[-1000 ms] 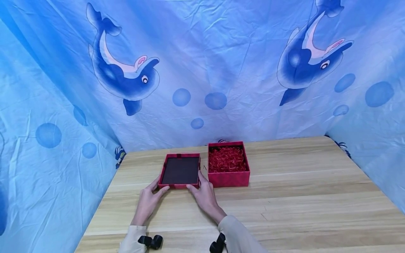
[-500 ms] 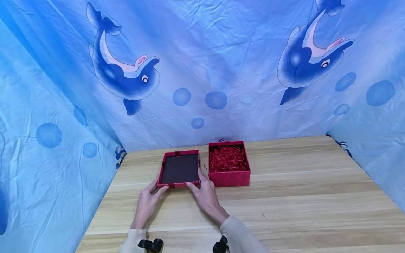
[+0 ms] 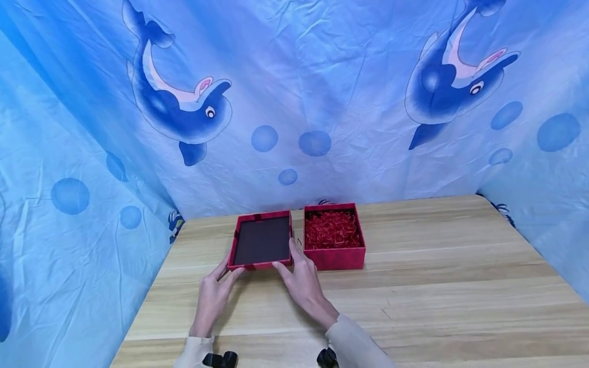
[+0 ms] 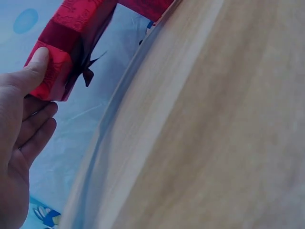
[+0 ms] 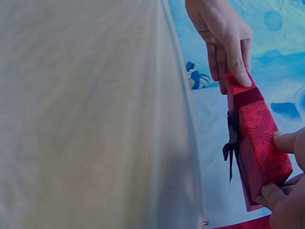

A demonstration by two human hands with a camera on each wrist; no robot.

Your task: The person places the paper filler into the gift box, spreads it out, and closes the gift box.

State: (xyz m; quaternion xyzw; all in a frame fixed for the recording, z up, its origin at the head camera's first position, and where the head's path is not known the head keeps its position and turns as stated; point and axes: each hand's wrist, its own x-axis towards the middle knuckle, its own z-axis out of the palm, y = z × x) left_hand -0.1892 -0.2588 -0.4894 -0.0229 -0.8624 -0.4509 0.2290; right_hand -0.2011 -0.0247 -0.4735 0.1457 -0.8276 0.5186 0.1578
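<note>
- Red lid (image 3: pixel 262 240): above the surface (image 3: pixel 437 301), beside the open box (image 3: pixel 334 259).
- Left hand (image 3: pixel 213 297), right hand (image 3: pixel 307 283): fingers pinching its near corners.
- Looks light and stiff from here; grip walls (image 5: pixel 259 129), not bow (image 5: pixel 232 136).

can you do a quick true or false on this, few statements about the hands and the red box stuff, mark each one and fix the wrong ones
1. The left hand and right hand both hold the shallow red lid. True.
2. The deeper red box stands to the left of the lid. False: it stands to the right of it.
3. The lid's dark inner side faces up. True.
4. The deeper box is filled with blue shreds. False: the shreds in it are red.
5. A dark ribbon hangs on the lid's underside. True.
6. The right hand reaches into the deeper box. False: it grips the lid's near right corner.
</note>
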